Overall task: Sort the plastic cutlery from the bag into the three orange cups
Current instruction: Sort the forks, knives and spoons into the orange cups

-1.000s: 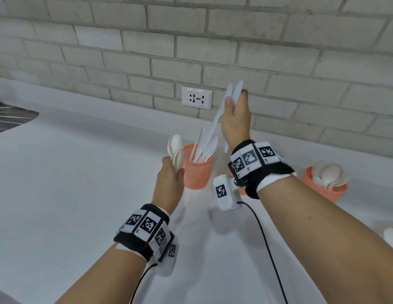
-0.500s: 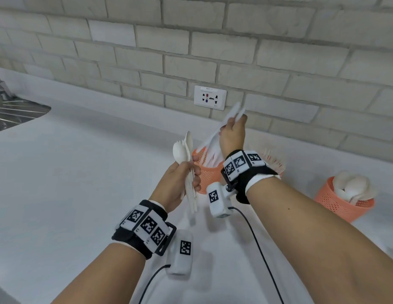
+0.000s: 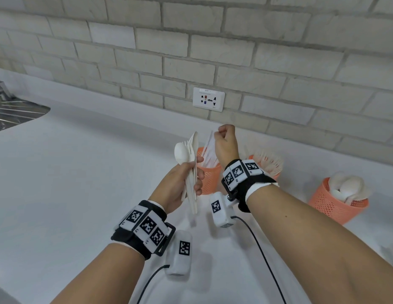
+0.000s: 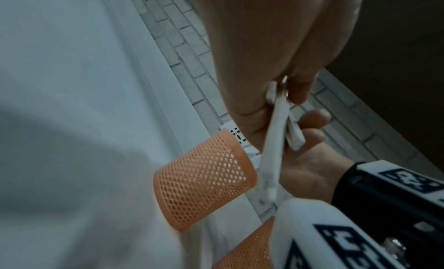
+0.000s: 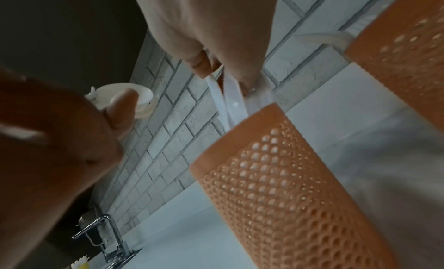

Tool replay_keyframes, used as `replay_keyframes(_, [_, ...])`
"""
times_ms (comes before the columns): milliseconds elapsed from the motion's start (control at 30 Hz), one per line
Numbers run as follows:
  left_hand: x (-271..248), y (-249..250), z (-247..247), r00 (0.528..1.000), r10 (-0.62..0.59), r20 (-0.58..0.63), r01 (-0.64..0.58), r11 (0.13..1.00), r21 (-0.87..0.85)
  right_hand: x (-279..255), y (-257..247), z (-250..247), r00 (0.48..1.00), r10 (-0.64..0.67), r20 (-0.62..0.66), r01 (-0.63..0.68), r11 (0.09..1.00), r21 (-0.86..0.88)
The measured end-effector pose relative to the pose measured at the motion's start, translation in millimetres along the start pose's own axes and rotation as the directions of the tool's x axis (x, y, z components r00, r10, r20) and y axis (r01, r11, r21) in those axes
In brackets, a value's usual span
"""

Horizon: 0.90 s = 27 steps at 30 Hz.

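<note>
My left hand (image 3: 194,172) grips a bundle of white plastic spoons and forks (image 3: 186,152), bowls up and handles hanging below the fist (image 4: 273,140). My right hand (image 3: 219,133) pinches the top ends of white knives (image 5: 230,102) that stand in the left orange mesh cup (image 3: 209,178), blades down inside it (image 5: 276,168). The middle orange cup (image 3: 276,174) holds forks and is partly hidden behind my right wrist. At the right, a third orange cup (image 3: 336,205) is filled with spoons.
The white counter (image 3: 81,183) runs to a brick wall with a socket (image 3: 208,99). A steel sink (image 3: 15,113) and its faucet (image 5: 103,231) lie far left. Something pale shows at the right edge (image 3: 391,251), too blurred to name.
My right hand has come down from high above the left cup, and the knives now stand inside it. My left hand has lifted its bundle a little higher beside the cup.
</note>
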<state>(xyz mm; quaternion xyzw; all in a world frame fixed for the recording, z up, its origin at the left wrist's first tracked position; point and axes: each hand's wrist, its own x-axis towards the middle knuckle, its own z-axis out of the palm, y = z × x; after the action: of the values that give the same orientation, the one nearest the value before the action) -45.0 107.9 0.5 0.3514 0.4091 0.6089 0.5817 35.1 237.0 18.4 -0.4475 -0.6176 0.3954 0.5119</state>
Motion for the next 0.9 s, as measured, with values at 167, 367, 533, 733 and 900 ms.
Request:
replay_keyframes(167, [-0.6,-0.6,-0.5,1.0,0.019,0.022,-0.02,0.999,0.04,-4.8,-7.4,-7.7,0.977,-0.211,-0.042,0.203,0.968,-0.15])
replay_keyframes(367, [-0.4,-2.6,4.7,0.998,0.044,0.041,-0.05,0.986,0.16,-10.2,-34.8,-18.7,0.915,-0.399,0.055,0.403,0.91,-0.103])
replay_keyframes(533, [0.5,-4.9,12.0,0.998,0.043,0.052,-0.05,0.991,0.128,-14.5,-41.6,-31.3,0.915,-0.249,0.317,0.33,0.914,-0.235])
replay_keyframes(733, [2.1,-8.1,24.1,0.995,0.048,0.091,-0.057,0.993,0.099,-17.5,-41.4,-62.1,0.917,-0.083,0.39,0.206,0.936,-0.284])
replay_keyframes(900, [0.3,-10.7,40.8,0.989,0.038,0.142,-0.07,0.97,0.233,-30.7,-42.0,-86.8,0.848,0.001,0.53,0.133,0.968,-0.215])
